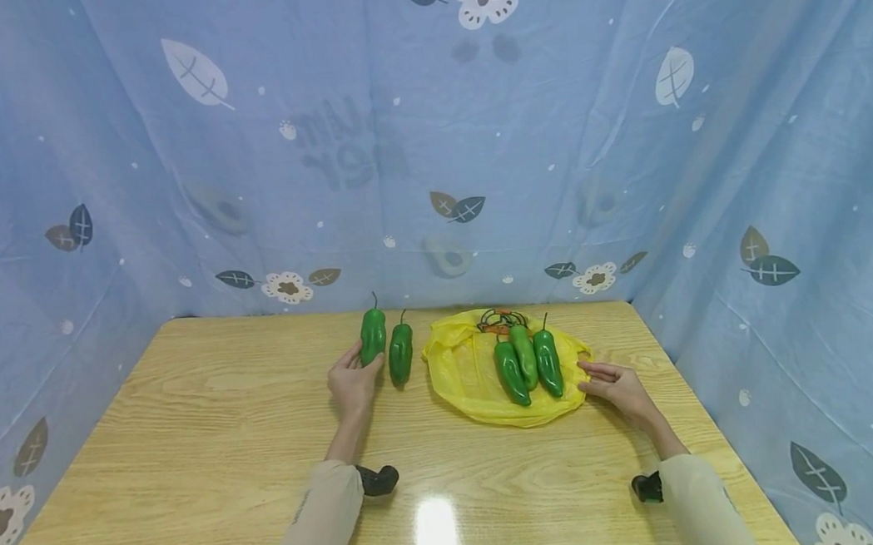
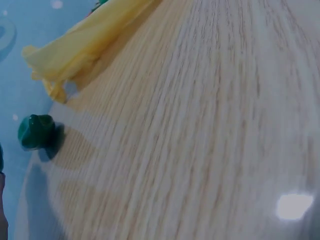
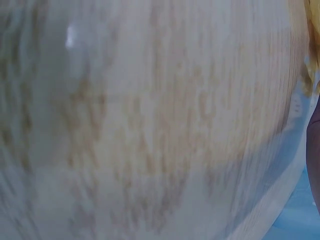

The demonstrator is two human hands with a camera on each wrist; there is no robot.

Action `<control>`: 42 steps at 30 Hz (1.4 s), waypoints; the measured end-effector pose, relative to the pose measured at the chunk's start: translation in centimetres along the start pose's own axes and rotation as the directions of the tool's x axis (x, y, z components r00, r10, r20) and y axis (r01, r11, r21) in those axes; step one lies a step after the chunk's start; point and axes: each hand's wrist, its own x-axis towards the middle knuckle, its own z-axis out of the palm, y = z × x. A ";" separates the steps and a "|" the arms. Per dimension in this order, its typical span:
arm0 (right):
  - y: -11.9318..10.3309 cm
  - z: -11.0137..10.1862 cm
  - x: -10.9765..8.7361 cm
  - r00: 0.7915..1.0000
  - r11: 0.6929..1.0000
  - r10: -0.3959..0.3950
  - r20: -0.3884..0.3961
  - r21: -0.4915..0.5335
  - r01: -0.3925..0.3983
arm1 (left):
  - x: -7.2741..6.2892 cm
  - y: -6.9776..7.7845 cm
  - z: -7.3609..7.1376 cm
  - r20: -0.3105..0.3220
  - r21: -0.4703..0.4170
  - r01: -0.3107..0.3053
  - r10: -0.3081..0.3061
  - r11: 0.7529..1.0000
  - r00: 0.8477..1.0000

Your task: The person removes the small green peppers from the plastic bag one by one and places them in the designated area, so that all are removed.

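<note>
In the head view my left hand grips a green pepper by its lower end, its stem pointing to the back. Just right of it lies a second green pepper on the table; its blunt tip shows in the left wrist view. A yellow plastic bag lies flattened at the right, with three green peppers side by side on it. My right hand is at the bag's right edge with fingers extended; whether they touch the plastic I cannot tell.
The wooden table ends at a blue patterned curtain behind and at the sides. Dark cords with orange bits lie at the bag's back edge. Black wrist cameras sit at both cuffs.
</note>
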 end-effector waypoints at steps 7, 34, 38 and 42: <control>0.2 0.0 0.0 1.000 1.000 -0.002 0.010 -0.015 0.002 | 0.0 -0.6 0.2 -0.014 0.034 0.017 -0.016 0.999 1.000; 0.3 -0.1 0.2 1.000 1.000 0.013 0.022 -0.006 -0.013 | 0.3 -1.7 0.3 -0.001 0.104 0.024 -0.024 0.994 1.000; 0.3 -0.1 0.1 1.000 1.000 0.029 0.012 -0.002 -0.029 | 0.4 -1.7 0.4 0.006 0.179 -0.017 0.016 0.984 1.000; 0.3 0.0 0.0 1.000 1.000 0.027 0.012 0.000 -0.027 | 0.4 -1.9 0.5 0.005 0.259 -0.044 0.044 0.965 0.999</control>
